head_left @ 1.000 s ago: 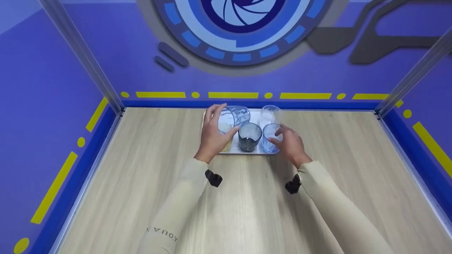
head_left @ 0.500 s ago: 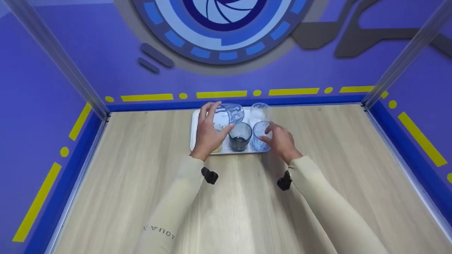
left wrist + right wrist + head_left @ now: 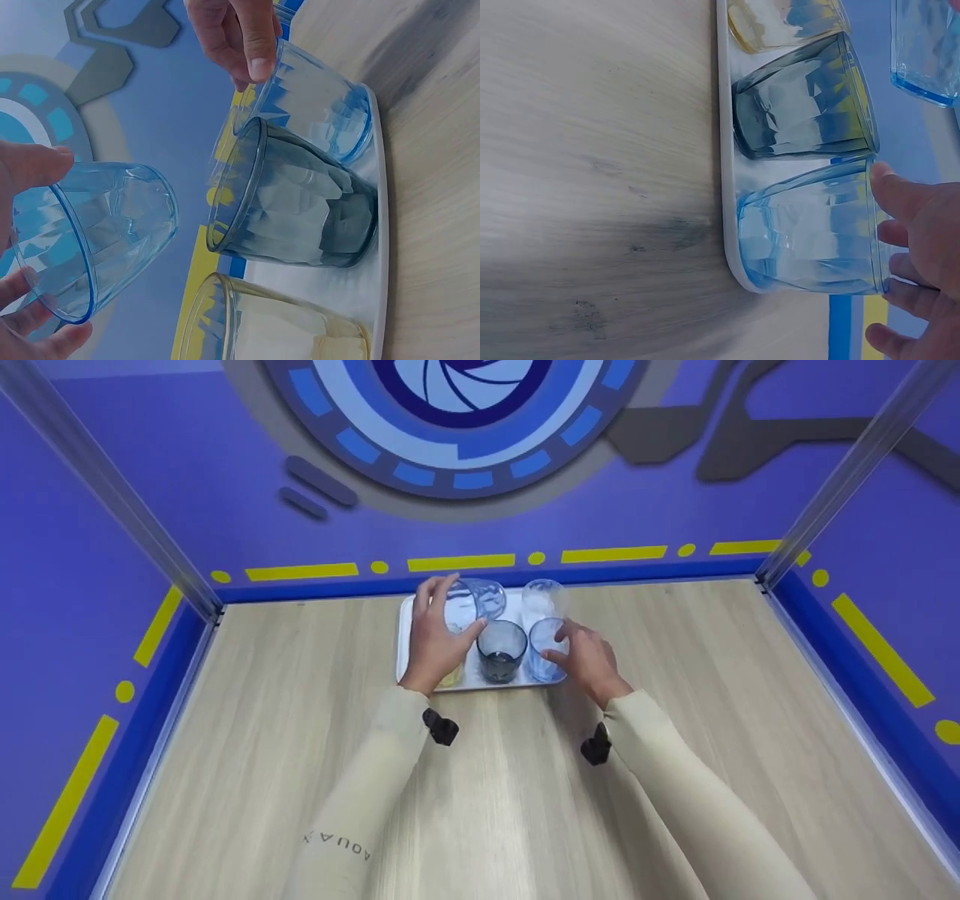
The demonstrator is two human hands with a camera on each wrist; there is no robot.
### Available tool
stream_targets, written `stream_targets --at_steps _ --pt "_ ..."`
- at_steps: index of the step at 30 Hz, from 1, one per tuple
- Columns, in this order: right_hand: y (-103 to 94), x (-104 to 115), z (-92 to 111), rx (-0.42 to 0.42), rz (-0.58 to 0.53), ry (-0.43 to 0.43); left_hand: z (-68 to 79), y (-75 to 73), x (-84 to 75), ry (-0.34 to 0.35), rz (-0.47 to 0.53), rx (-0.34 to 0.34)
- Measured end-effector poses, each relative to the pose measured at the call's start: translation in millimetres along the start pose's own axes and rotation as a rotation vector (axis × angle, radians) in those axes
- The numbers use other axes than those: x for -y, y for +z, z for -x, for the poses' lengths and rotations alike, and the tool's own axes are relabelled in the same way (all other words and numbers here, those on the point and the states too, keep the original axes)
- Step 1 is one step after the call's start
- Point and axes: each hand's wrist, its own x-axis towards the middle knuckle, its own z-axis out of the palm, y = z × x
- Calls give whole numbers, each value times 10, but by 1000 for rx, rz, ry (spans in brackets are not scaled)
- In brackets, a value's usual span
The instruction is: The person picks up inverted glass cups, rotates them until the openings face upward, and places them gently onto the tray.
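My left hand [image 3: 435,641] holds a light blue glass [image 3: 124,229] by its rim, thumb on one side and fingers on the other. That glass is tilted and raised above the left part of a white tray [image 3: 403,645]. My right hand [image 3: 589,660] grips the rim of another blue glass [image 3: 810,232], which stands at the tray's front right corner. Between the hands a dark grey glass [image 3: 501,654] stands upright. A yellow glass [image 3: 289,322] is at the front left, mostly hidden by my left hand in the head view.
A clear glass [image 3: 544,597] stands at the tray's back right. The tray lies on a wooden table [image 3: 480,795], close to the blue back wall [image 3: 360,532]. Side walls with metal corner posts [image 3: 840,472] enclose the table.
The head view has shifted, so the tray and hands appear farther left. The raised glass looks slightly farther back relative to the grey one. Both hands keep their holds.
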Motion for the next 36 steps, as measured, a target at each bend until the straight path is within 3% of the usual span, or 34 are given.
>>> stream_targets --at_steps 10,18,36 --pt "-2 -2 9 1 15 2 -42 19 30 -1 -42 -5" --pt "-4 9 -3 14 16 19 -78 8 6 -28 -64 32" --pt "14 -13 -1 -31 18 -57 -155 -5 70 -12 -141 79"
